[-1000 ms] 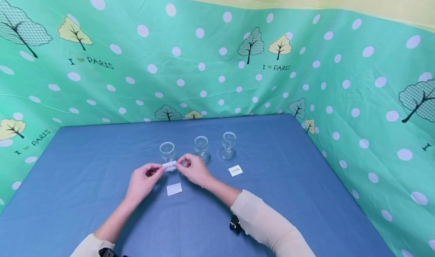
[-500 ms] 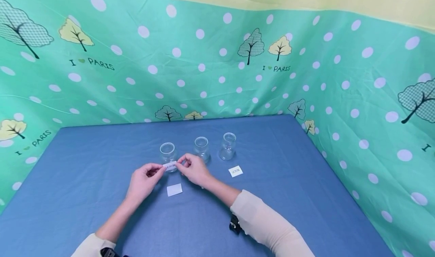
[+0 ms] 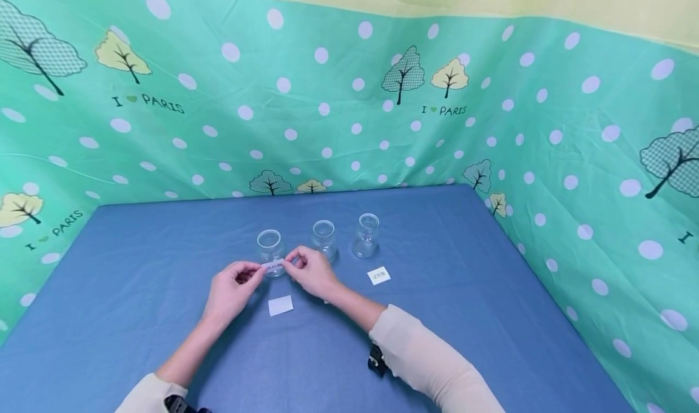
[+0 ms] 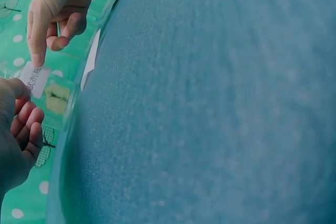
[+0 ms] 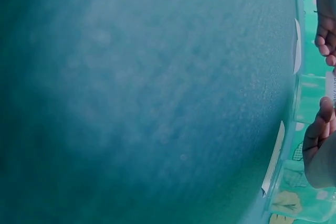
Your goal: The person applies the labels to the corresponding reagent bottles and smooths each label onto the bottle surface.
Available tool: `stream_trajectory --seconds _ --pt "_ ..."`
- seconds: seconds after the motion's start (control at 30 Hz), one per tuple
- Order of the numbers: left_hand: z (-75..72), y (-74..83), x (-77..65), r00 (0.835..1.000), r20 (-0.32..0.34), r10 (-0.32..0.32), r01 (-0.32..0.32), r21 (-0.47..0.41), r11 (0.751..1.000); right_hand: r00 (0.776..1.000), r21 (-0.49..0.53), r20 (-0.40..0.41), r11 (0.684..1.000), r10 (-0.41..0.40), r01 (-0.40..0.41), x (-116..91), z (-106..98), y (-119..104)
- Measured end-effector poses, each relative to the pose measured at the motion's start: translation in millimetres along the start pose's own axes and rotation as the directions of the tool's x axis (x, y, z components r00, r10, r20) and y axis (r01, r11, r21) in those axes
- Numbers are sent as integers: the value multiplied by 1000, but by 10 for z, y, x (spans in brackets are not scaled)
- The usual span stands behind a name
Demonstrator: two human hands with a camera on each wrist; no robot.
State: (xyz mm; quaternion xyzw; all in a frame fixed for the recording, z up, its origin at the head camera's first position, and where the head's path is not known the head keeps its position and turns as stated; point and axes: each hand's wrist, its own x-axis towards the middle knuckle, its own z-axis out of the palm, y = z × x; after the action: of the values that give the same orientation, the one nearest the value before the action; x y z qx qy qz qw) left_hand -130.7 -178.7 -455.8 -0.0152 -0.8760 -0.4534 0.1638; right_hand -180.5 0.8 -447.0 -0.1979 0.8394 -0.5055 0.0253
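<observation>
Currently, left hand [image 3: 232, 288] and right hand [image 3: 310, 271] each pinch one end of a label [image 3: 273, 265] against the left jar [image 3: 270, 249], frame centre. Two labels [image 3: 280, 305] remain unapplied; two jars bare.

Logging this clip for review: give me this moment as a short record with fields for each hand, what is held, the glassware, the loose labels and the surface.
left hand: left hand pinches the left end of the small white printed label
right hand: right hand pinches its right end
label position: in front of the leftmost clear glass jar; contact cannot be told
other glassware: middle clear glass jar and right clear glass jar, upright in a row
loose labels: blank white slip; printed white slip
surface: blue tablecloth
</observation>
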Motion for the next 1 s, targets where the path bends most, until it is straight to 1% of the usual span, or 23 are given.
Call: stream_trajectory --seconds 0.23,0.57,0.8,1.0 --pt "4 -21 5 1000 -14 26 -26 10 1000 1000 -39 -12 999 -26 25 -2 6 11" --pt "6 -34 20 999 -22 34 -33 23 999 999 -30 -20 999 -26 25 3 17 15" --pt "1 -52 24 1000 -26 3 -3 10 1000 1000 -40 -23 999 -13 12 14 4 21" --pt "-13 -50 29 999 -28 -16 16 -2 1000 999 -62 -46 998 -13 10 -7 5 22"
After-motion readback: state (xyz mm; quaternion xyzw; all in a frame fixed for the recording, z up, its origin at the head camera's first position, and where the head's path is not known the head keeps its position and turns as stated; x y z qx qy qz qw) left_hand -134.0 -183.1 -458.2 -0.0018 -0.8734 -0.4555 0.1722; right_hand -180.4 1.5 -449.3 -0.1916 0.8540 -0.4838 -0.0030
